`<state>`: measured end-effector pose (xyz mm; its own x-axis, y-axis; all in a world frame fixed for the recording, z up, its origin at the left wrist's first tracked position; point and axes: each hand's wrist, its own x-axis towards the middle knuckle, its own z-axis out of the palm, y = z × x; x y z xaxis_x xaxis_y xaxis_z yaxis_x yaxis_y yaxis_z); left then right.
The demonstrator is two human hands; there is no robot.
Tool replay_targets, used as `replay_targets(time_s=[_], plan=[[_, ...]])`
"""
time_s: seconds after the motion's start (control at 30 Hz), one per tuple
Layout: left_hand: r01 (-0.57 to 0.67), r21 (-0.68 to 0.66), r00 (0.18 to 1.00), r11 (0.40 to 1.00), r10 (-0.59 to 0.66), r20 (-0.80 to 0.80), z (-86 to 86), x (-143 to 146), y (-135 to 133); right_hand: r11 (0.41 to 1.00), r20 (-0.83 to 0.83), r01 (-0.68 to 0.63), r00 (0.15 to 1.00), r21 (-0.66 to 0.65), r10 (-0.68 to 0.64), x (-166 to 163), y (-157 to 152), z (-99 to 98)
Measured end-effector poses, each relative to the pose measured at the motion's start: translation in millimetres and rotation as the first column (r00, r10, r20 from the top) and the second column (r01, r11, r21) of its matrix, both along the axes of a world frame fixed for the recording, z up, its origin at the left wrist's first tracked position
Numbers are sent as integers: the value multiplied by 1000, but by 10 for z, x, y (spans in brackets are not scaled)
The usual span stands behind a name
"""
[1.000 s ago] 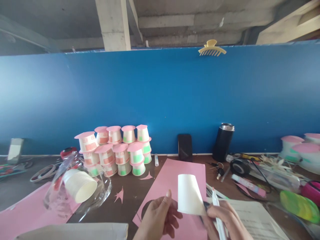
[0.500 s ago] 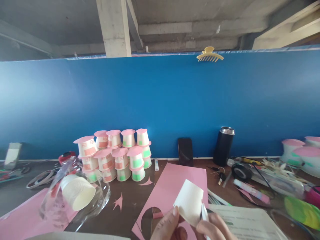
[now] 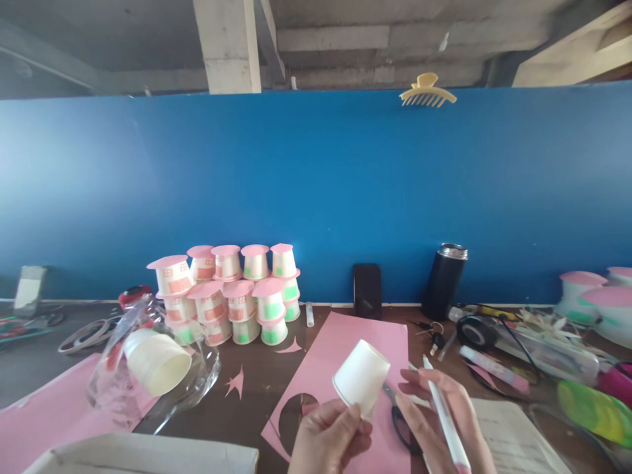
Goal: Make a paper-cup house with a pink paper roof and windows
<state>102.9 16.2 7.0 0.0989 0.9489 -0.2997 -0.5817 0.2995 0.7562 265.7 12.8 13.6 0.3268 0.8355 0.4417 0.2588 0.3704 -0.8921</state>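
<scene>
My left hand (image 3: 328, 438) is closed around a plain white paper cup (image 3: 361, 378), held tilted with its base toward me, above a pink paper sheet (image 3: 340, 349) that has a round hole cut in it. My right hand (image 3: 437, 428) is beside the cup, its fingers closed on a white pen (image 3: 444, 418) that points up and away. Black-handled scissors (image 3: 399, 421) lie on the pink sheet between the two hands.
A pile of decorated pink-topped cups (image 3: 232, 296) stands by the blue partition (image 3: 316, 191). A plastic sleeve of white cups (image 3: 153, 362) lies at left. A phone (image 3: 366, 291), a black flask (image 3: 443, 282), tape, markers and cables crowd the right.
The cup has been turned in my left hand from upright to tilted, base toward me. My right hand has shifted right with the pen, and the scissors now show.
</scene>
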Motion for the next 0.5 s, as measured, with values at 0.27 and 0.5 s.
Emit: replay_targets(time_s=[0.27, 0.5], plan=[[189, 164, 899, 968, -104, -425, -61, 44, -61, 968, -171, -132, 981, -214, 96, 91, 89, -22], [262, 187, 965, 947, -251, -77, -55, 59, -55, 942, -200, -209, 967, -264, 158, -6, 36, 53]])
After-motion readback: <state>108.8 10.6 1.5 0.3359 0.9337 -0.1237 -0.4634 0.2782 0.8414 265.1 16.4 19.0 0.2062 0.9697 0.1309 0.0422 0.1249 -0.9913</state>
